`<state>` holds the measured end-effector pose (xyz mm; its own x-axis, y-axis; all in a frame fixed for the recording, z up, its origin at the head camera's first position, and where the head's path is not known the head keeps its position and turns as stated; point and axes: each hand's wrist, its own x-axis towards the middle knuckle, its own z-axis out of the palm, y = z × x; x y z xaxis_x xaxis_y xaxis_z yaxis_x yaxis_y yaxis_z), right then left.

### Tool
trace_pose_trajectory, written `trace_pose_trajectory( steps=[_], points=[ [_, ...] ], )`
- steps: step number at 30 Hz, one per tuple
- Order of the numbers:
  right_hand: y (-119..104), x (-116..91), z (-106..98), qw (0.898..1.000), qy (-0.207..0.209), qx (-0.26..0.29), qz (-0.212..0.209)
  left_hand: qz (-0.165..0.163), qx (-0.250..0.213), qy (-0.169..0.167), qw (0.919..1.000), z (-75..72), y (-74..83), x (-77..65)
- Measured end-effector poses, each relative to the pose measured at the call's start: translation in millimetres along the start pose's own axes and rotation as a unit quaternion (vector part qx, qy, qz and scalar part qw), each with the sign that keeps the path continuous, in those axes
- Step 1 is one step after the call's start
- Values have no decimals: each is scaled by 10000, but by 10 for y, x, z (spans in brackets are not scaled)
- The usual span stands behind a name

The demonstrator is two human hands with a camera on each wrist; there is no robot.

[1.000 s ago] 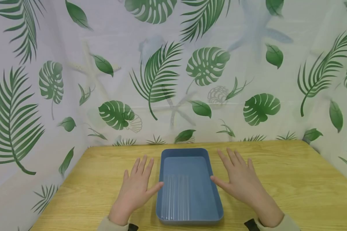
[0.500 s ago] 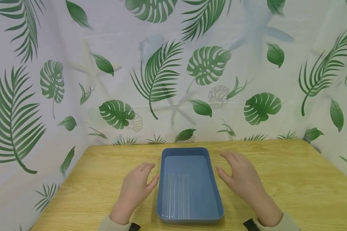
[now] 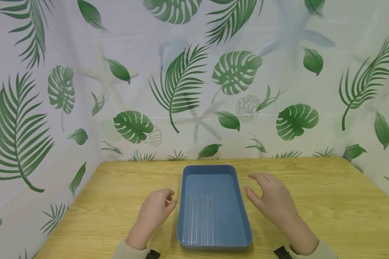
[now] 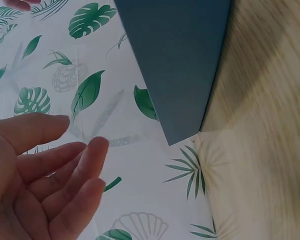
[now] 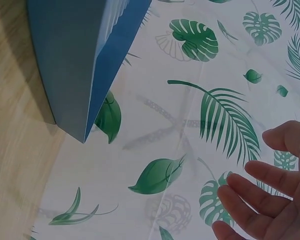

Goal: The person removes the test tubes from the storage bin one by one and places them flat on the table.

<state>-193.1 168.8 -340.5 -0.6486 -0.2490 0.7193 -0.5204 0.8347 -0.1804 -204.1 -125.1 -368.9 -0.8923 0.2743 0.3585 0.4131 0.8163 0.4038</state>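
A blue rectangular tray (image 3: 228, 219) lies on the wooden table in the head view. Several clear, slender tubes or rods (image 3: 199, 219) lie side by side in its left half; their exact kind is hard to make out. Left of the tray, my left hand (image 3: 155, 212) hovers with loosely bent fingers and holds nothing. On the other side my right hand (image 3: 273, 199) has relaxed, slightly bent fingers, apart from the tray's rim. Both wrist views show the tray's outer wall (image 4: 180, 65) and each hand's palm side without any object in it.
The wooden table (image 3: 327, 201) extends on both sides of the tray. A white curtain or sheet with green leaf prints (image 3: 194, 90) borders the table at the back and sides.
The fingers of both hands were spread straight beside the tray a second ago; they have since bent, the left more than the right. Tray and tubes stay in place.
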Motion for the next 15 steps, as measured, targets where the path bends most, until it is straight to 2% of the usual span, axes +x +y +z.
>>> trace_pose_trajectory(
  steps=[6, 11, 15],
  points=[
    [-6, -9, -2, 10000, 4, -9, 21, -66, -134, -618, 9980, 56, -35, -4],
    [-8, -3, 11, 10000, 13, -2, 16, -154, -212, -955, 9951, 58, -30, -4],
    [-14, -13, 11, 10000, -2, -4, 36, -55, -337, -1143, 9929, 104, -36, -17]
  ],
)
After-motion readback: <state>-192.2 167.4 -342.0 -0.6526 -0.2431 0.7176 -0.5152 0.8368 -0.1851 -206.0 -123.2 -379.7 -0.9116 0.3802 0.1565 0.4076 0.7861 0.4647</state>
